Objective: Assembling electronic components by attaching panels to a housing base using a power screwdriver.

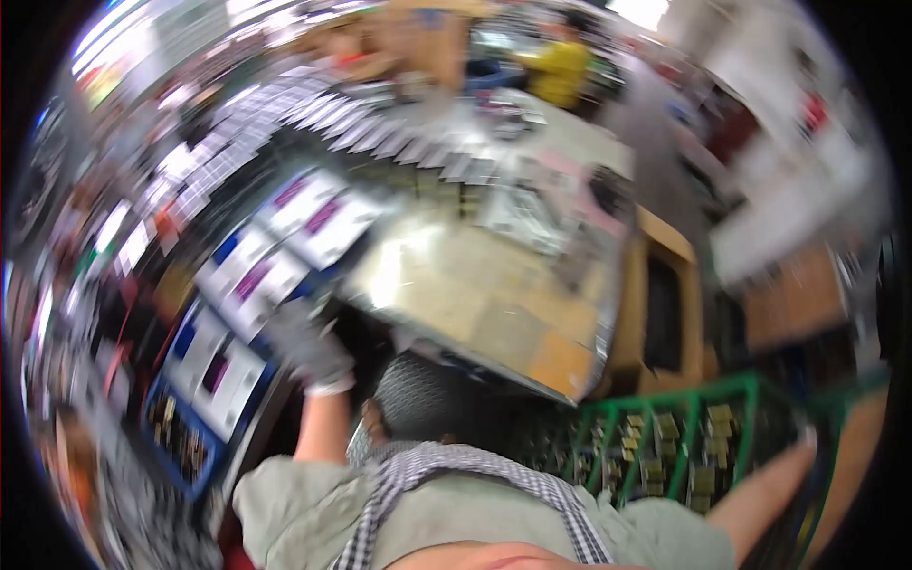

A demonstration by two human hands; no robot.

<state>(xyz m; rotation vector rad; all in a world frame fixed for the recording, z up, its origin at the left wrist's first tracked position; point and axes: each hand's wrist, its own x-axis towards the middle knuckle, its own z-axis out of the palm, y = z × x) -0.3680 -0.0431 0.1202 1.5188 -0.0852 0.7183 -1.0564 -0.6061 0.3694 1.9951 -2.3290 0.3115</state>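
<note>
My left hand (309,347), in a grey-white glove, reaches forward beside a row of blue trays (192,465) at the left. White flat pieces with purple patches (261,275) lie on these trays, and the hand is nearest to one of them. Its fingers are smeared by motion, so I cannot tell whether it touches anything. Out at the far right, my right hand (806,442) is beside a green divided rack (670,404). Blur hides its fingers. Rows of small yellowish parts (717,432) sit in the rack's compartments.
A worktable (456,285) with a tan top stands ahead, with clear plastic bags (522,217) on it. Along its right side stands an open cardboard box (665,304). A long fan of flat pieces (370,128) curves behind. Someone in yellow (560,71) is at the back.
</note>
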